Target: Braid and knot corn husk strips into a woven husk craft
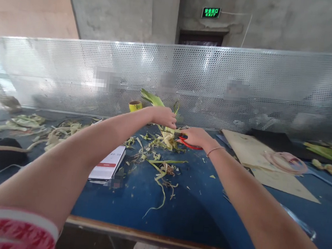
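Note:
My left hand (164, 116) is closed round the top of a leafy green corn husk bundle (167, 136) that stands on the blue table (199, 206). My right hand (197, 137) grips red-handled scissors (189, 144), their blades pointing left into the base of the bundle. Green leaf tips (152, 97) stick up behind my left hand. Cut husk strips and scraps (161, 169) lie scattered in front of both hands.
A phone (107, 166) lies screen-up under my left forearm. A yellow tape roll (135, 106) stands by the perforated metal screen (245, 89). A cardboard sheet (268, 161) with a pink cord coil (285, 161) lies right; husk piles (51, 129) lie left.

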{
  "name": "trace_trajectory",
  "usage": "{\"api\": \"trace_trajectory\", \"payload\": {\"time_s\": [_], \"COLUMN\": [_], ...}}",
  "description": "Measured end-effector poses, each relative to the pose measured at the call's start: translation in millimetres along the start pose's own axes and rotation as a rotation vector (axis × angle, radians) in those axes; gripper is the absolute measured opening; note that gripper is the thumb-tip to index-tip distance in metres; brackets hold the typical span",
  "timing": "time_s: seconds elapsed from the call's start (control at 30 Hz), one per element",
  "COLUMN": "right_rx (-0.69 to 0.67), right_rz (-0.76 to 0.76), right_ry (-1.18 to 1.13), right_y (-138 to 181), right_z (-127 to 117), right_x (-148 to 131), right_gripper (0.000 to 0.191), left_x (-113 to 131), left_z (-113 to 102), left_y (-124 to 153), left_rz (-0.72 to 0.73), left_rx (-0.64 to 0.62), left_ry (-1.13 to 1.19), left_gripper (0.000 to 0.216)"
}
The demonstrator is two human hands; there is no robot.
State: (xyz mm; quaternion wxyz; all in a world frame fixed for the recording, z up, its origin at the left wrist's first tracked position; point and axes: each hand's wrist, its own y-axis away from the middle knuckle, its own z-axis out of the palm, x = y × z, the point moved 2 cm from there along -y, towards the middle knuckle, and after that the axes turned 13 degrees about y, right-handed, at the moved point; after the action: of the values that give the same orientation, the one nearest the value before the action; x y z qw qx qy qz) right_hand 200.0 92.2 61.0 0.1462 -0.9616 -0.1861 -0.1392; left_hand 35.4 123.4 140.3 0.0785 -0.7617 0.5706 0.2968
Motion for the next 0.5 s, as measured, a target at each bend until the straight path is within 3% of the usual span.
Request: {"api": "trace_trajectory", "payload": {"time_s": [0.1,0.2,0.33,0.43,0.5], "right_rx": [-0.026,-0.060,-0.094,-0.193,-0.274], "right_rz": [-0.007,0.012,0.272,0.485,0.491], "right_ry": [0.067,0.099,0.040,0.025,0.030], "right_y": [-3.2,-0.2,15.2,31.8,40.7], "right_z": [-3.9,-5.5,6.5,25.5,36.2], "right_x": [4.3,12.0,31.7,45.2,46.4], "right_gripper": [0.039,0.034,0.043,0.038,0.036], "left_x": [-9.8,-24.1,-38.5,-40.9,-39.1], "left_z": [3.4,3.5,0.9,-0.1,1.4], "left_y": [5.7,12.6,27.7,41.7,48.4], "left_rz": [0.034,-0.066,-0.384,-0.665,-0.802], "left_rx": [0.051,0.113,0.181,0.384,0.531], "left_ry": [-0.062,-0.039,0.080,0.272,0.382], "left_gripper": [0.035,0.034,0.027,0.018,0.023]}}
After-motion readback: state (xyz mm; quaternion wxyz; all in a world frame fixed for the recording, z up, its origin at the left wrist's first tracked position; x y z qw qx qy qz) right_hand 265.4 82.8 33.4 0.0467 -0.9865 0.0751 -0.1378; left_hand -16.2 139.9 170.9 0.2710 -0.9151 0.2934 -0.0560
